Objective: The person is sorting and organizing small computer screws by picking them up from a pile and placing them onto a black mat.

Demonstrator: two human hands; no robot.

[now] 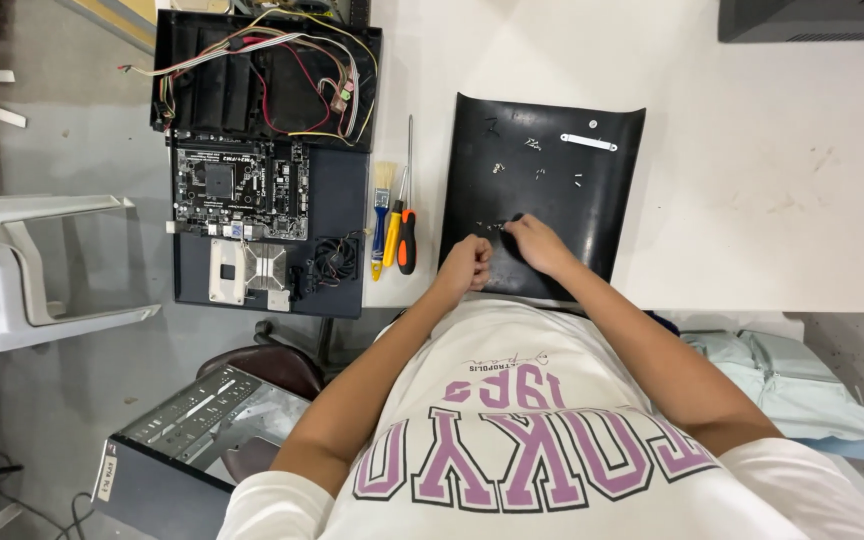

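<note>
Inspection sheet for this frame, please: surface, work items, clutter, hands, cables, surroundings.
Surface: white table, scuffed, with a black mat at its front edge.
Work items: small screws scattered on the mat; a white strip near its far edge.
Clutter: brush and two screwdrivers left of the mat.
Hands: left hand a loose fist at the mat's near edge; right hand fingertips down on the mat; grip contents cannot be told.
Cables: coloured wires over the black tray with the motherboard.
Surroundings: metal computer case on the floor, white plastic chair, pale cloth.
</note>
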